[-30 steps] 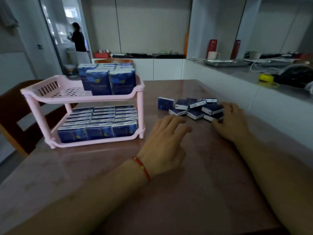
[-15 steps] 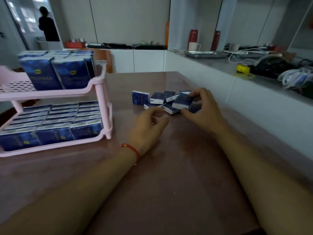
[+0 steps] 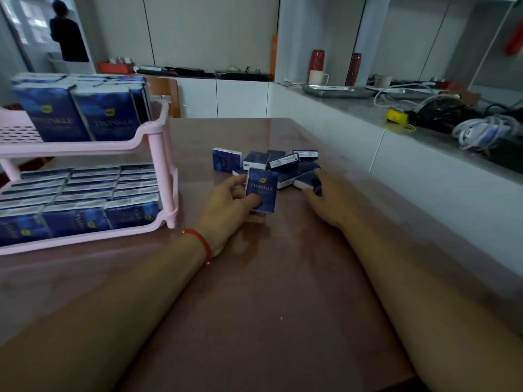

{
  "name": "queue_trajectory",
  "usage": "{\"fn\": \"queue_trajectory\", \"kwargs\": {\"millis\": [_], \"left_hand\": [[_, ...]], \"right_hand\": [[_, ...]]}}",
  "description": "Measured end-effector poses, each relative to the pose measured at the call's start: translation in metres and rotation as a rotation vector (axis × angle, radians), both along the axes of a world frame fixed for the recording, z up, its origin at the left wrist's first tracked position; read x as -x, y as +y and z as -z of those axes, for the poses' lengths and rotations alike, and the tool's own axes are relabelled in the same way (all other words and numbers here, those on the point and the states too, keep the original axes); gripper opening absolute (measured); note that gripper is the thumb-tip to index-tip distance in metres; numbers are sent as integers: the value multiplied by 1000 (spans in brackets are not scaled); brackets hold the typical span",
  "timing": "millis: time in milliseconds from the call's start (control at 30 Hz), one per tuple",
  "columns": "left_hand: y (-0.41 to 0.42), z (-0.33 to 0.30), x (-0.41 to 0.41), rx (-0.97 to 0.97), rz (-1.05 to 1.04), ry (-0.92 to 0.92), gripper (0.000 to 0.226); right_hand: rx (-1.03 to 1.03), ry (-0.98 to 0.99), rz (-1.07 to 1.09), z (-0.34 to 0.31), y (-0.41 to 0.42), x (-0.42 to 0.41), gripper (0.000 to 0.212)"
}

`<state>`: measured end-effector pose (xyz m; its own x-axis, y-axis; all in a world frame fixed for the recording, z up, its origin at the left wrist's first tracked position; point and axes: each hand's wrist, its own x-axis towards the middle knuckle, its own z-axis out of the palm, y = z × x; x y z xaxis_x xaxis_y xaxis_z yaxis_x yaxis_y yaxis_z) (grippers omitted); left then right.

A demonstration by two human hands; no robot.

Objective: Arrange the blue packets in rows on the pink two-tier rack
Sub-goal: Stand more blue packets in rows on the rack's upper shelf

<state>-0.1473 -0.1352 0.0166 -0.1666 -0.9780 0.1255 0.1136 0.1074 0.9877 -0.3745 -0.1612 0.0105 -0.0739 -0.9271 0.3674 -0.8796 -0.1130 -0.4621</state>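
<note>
My left hand [image 3: 229, 202] holds one blue packet [image 3: 261, 190] upright, thumb across its lower front, just in front of a loose pile of blue packets [image 3: 283, 165] on the brown table. My right hand [image 3: 325, 199] grips another blue packet [image 3: 307, 181] at the pile's right edge. The pink two-tier rack [image 3: 158, 154] stands at the left. Upright packets [image 3: 82, 108] fill the right part of its top tier. Rows of packets [image 3: 85, 193] cover its bottom tier.
A white counter [image 3: 424, 154] runs along the right, carrying cables, a metal tray, a mug and red vases. A wooden chair [image 3: 165, 91] stands behind the rack. A person [image 3: 68, 35] stands far back at the left. Bare brown tabletop [image 3: 268, 292] spreads between my forearms.
The right hand passed a packet to my left hand, which now holds it upright. My right hand went back to the pile and took hold of another packet. The view shifted right.
</note>
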Motion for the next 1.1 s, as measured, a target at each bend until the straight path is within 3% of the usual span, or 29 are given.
{"fn": "queue_trajectory", "kwargs": {"millis": [67, 133, 200, 500, 700, 867, 933, 1033, 1100], "left_hand": [[0, 1, 0, 7, -6, -16, 40], [-1, 2, -1, 3, -21, -14, 36], [-2, 2, -1, 0, -30, -12, 34], [-6, 5, -2, 5, -47, -33, 32], [-5, 6, 0, 41, -74, -84, 30], [1, -5, 0, -80, -10, 57, 28], [3, -4, -1, 1, -12, 56, 27], [9, 1, -4, 113, -31, -60, 37], [11, 2, -7, 158, -70, -167, 44]], "right_hand": [[-55, 46, 24, 4, -6, 3, 44], [-42, -5, 28, -1, -4, -1, 31], [-2, -54, 20, -5, 0, -1, 30], [-108, -238, -38, -8, 15, 13, 67], [3, -466, -437, -33, 38, -11, 82], [55, -285, -600, -30, 47, -47, 81], [133, -217, -620, -28, 47, -56, 76], [167, -147, -588, -26, 46, -59, 78], [83, -266, -602, -27, 48, -57, 75]]}}
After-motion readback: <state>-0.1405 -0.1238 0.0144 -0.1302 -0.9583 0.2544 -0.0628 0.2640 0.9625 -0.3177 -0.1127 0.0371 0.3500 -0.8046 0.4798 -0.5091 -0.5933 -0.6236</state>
